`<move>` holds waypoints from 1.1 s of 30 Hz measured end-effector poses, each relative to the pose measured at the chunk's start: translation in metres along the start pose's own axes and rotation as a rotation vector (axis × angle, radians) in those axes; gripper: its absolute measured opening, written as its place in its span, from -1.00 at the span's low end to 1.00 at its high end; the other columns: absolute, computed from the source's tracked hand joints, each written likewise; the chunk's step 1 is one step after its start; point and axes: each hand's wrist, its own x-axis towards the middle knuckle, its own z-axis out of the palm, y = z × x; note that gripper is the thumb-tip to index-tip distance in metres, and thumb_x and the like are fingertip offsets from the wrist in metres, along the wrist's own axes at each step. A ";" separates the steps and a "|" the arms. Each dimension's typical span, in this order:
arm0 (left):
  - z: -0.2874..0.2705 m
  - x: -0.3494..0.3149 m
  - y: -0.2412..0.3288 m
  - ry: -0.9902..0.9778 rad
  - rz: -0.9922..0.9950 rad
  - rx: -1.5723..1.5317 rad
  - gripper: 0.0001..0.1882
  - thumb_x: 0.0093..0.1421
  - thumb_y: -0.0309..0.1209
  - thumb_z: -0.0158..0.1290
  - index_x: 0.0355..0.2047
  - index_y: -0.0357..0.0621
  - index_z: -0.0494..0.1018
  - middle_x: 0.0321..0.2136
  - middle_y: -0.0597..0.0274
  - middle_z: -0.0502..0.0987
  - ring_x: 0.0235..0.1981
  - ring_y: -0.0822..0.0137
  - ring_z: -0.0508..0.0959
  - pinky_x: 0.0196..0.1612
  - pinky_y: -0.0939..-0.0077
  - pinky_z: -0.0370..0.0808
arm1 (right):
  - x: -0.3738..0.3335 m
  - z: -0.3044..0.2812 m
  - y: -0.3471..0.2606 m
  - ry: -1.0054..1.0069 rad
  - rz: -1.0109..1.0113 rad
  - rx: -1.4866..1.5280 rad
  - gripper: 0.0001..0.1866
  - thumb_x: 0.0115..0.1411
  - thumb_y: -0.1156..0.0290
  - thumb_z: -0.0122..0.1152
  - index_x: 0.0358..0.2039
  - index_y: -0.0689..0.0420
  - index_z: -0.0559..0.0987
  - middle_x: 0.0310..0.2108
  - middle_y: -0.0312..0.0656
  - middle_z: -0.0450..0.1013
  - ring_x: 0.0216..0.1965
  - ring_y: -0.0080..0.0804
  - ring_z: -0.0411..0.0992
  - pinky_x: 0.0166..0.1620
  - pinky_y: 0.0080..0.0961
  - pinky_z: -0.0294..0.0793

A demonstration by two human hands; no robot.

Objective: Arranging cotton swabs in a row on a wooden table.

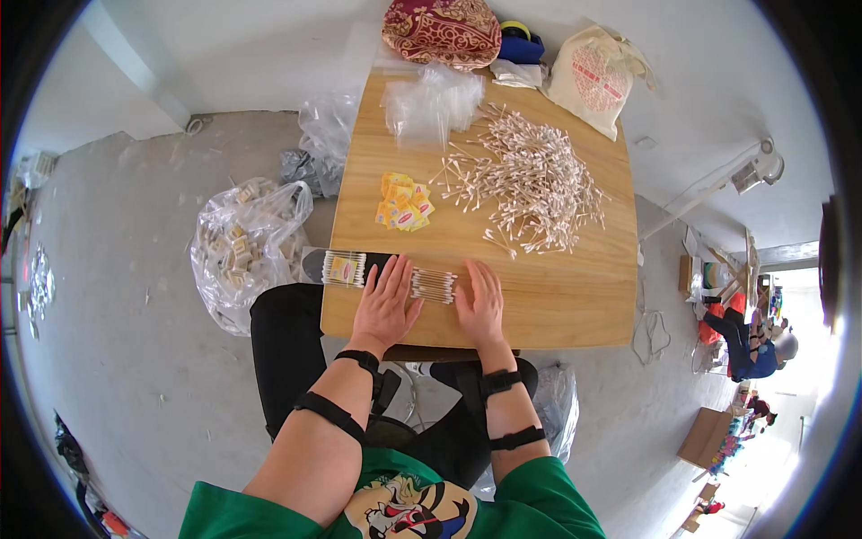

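A row of cotton swabs (434, 286) lies side by side near the table's front edge, between my two hands. My left hand (386, 304) rests flat at the left end of this row, fingers stretched over a dark flat piece (381, 260). My right hand (481, 304) is at the row's right end, its fingers straight and nothing visibly gripped. Left of my left hand, a clear bag holding swabs and a yellow card (343, 269) lies at the table's left edge. A heap of loose cotton swabs (539, 184) spreads farther back, and several yellow cards (405, 203) lie left of it.
Clear plastic bags (433, 103) lie at the back of the wooden table (575, 305), near a patterned red bundle (442, 32), a blue tape dispenser (521, 43) and a cloth drawstring bag (593, 76). A filled plastic sack (247, 247) stands on the floor left. Another person (763, 355) sits far right.
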 end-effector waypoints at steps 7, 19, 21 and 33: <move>0.004 0.002 0.000 0.024 0.054 0.051 -0.25 0.28 -0.04 -0.07 0.37 -0.16 0.06 0.41 0.18 0.05 0.43 0.18 0.01 0.42 0.10 -0.08 | -0.024 0.003 -0.020 -0.207 -0.042 -0.268 -0.11 0.11 0.16 0.27 0.33 0.32 0.12 0.33 0.15 0.12 0.40 0.03 0.02 0.41 -0.01 -0.07; 0.009 0.001 -0.003 0.043 0.064 0.092 -0.32 0.34 -0.07 -0.16 0.38 -0.07 0.07 0.41 0.24 0.05 0.44 0.20 -0.01 0.42 0.11 -0.10 | -0.014 0.029 -0.031 -0.270 -0.081 -0.361 -0.24 0.22 0.11 0.08 0.33 0.28 0.18 0.35 0.06 0.12 0.42 -0.10 -0.01 0.40 0.04 -0.10; 0.009 0.001 -0.005 0.026 0.058 0.073 -0.34 0.35 -0.07 -0.17 0.38 -0.07 0.08 0.41 0.24 0.05 0.44 0.20 -0.01 0.42 0.10 -0.11 | -0.013 0.032 -0.035 -0.271 -0.077 -0.379 -0.26 0.22 0.15 0.06 0.33 0.28 0.18 0.36 0.07 0.10 0.43 -0.09 -0.03 0.40 0.04 -0.12; 0.006 0.001 -0.002 0.080 0.066 0.044 -0.39 0.32 -0.12 -0.09 0.32 -0.05 0.19 0.39 0.18 0.08 0.42 0.17 0.04 0.41 0.10 -0.07 | -0.011 0.030 -0.038 -0.279 -0.058 -0.347 -0.25 0.21 0.17 0.07 0.34 0.25 0.18 0.39 0.06 0.06 0.43 -0.08 -0.04 0.42 0.02 -0.17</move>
